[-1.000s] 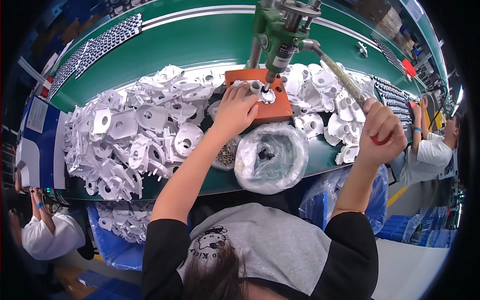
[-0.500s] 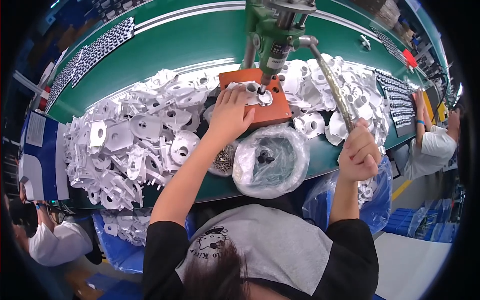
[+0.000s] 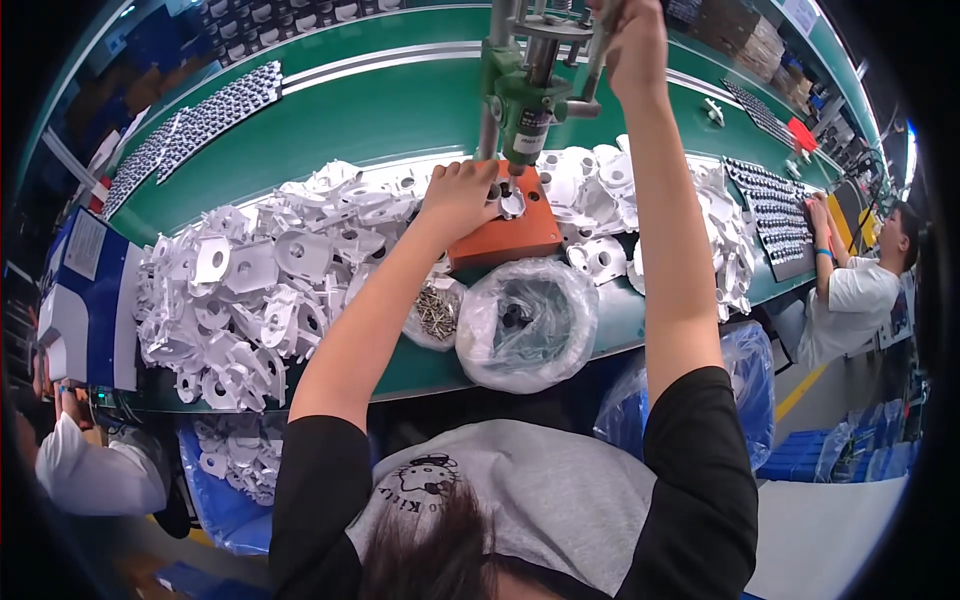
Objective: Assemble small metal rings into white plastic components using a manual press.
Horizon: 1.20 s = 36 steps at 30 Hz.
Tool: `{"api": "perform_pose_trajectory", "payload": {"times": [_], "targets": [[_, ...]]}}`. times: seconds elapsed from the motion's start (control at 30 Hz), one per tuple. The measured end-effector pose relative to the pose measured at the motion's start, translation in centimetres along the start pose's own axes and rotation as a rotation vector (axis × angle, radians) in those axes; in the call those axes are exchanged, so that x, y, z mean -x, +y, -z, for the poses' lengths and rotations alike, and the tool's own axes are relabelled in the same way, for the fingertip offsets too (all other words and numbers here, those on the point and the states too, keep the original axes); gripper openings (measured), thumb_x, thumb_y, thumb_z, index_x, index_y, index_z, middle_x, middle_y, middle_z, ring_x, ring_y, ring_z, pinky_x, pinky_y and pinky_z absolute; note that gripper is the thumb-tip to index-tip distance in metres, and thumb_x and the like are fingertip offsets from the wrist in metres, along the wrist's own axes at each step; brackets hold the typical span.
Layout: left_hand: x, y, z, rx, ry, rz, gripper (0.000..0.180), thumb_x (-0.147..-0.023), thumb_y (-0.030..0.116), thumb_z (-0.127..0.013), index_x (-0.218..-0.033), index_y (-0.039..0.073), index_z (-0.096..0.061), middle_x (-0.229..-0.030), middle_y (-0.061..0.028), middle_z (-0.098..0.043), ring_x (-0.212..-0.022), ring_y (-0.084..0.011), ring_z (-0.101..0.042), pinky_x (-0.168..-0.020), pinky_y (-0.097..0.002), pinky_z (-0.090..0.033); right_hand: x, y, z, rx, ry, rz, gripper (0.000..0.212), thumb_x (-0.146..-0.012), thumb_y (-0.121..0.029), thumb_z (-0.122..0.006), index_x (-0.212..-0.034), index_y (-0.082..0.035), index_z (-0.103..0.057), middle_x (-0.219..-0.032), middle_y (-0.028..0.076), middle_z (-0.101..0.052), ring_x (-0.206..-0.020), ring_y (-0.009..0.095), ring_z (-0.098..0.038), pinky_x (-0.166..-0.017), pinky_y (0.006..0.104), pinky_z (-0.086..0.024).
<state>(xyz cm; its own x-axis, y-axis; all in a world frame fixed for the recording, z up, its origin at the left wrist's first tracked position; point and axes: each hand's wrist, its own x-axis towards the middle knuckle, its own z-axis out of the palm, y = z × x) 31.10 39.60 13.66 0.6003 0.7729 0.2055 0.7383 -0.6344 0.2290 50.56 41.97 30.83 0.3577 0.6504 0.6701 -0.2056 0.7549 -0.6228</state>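
My left hand (image 3: 462, 198) is at the left side of an orange fixture block (image 3: 512, 240), its fingers bent over a white plastic part (image 3: 512, 205) seated there. Much of that part is hidden by the hand and the press tool. Over the block stands a green hand press (image 3: 527, 115), its tip down at the part. High up at the right, my right hand (image 3: 637, 50) is wrapped round the press lever (image 3: 597, 62), with the arm stretched far forward.
Heaps of white plastic parts (image 3: 235, 300) lie left and right of the block. In front are a plastic-lined bowl (image 3: 527, 370) and a bag of small metal pins (image 3: 436, 310). Trays of dark parts (image 3: 220, 115) lie farther back. A co-worker (image 3: 860, 300) handles a tray at the right.
My right hand has swung the lever up and away, from low at the right to high at the top. My left hand stays at the part on the block. The view has shifted slightly.
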Motion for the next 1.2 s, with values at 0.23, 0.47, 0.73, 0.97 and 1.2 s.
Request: {"api": "perform_pose_trajectory", "payload": {"times": [0.23, 0.47, 0.73, 0.97, 1.2], "targets": [[1.9, -0.2, 2.6, -0.052, 0.037, 0.286, 0.065, -0.071, 0.048, -0.060, -0.129, 0.021, -0.043, -0.097, -0.0163, -0.059, -0.080, -0.0348, -0.064, -0.067, -0.0433, -0.051, 6.5, 1.8, 4.2, 0.044, 0.031, -0.176, 0.016, -0.084, -0.007, -0.053, -0.097, 0.002, -0.059, -0.090, 0.009, -0.062, -0.083, 0.015, -0.055, -0.075, 0.0220, -0.042], [12.5, 1.4, 4.6, 0.623, 0.343, 0.294, 0.057, -0.069, 0.027, -0.077, -0.116, 0.013, -0.050, -0.102, -0.0118, -0.063, -0.090, -0.0266, -0.064, -0.075, -0.0337, -0.050, 26.9, -2.7, 14.2, 0.722, -0.083, -0.229, 0.011, -0.083, -0.001, -0.047, -0.083, 0.003, -0.057, -0.078, 0.008, -0.059, -0.072, 0.014, -0.056, -0.067, 0.0241, -0.044], [16.9, 2.5, 3.9, 1.009, 0.461, 0.233, 0.063, -0.067, 0.012, -0.082, -0.118, 0.007, -0.045, -0.107, -0.0083, -0.055, -0.093, -0.0148, -0.059, -0.076, -0.0282, -0.052, 34.8, -2.0, 15.6, 0.988, -0.120, -0.244, 0.007, -0.079, 0.006, -0.053, -0.082, 0.003, -0.058, -0.073, 0.008, -0.055, -0.063, 0.014, -0.053, -0.058, 0.0245, -0.042], [17.4, 2.9, 3.3, 1.143, 0.505, 0.200, 0.062, -0.068, 0.011, -0.081, -0.117, 0.006, -0.044, -0.106, -0.0066, -0.055, -0.092, -0.0127, -0.057, -0.079, -0.0262, -0.049, 34.9, -1.6, 15.0, 1.091, -0.183, -0.201, 0.008, -0.075, 0.005, -0.055, -0.081, 0.001, -0.060, -0.070, 0.009, -0.054, -0.056, 0.017, -0.051, -0.054, 0.0257, -0.041], [17.5, 3.6, 4.0, 1.784, 0.354, 0.230, 0.055, -0.081, 0.013, -0.066, -0.125, 0.008, -0.034, -0.106, -0.0094, -0.055, -0.090, -0.0107, -0.055, -0.076, -0.0245, -0.047, 34.9, -1.6, 14.9, 1.115, -0.177, -0.215, 0.009, -0.076, 0.005, -0.055, -0.082, 0.001, -0.060, -0.070, 0.009, -0.054, -0.057, 0.017, -0.052, -0.054, 0.0260, -0.041]]}}
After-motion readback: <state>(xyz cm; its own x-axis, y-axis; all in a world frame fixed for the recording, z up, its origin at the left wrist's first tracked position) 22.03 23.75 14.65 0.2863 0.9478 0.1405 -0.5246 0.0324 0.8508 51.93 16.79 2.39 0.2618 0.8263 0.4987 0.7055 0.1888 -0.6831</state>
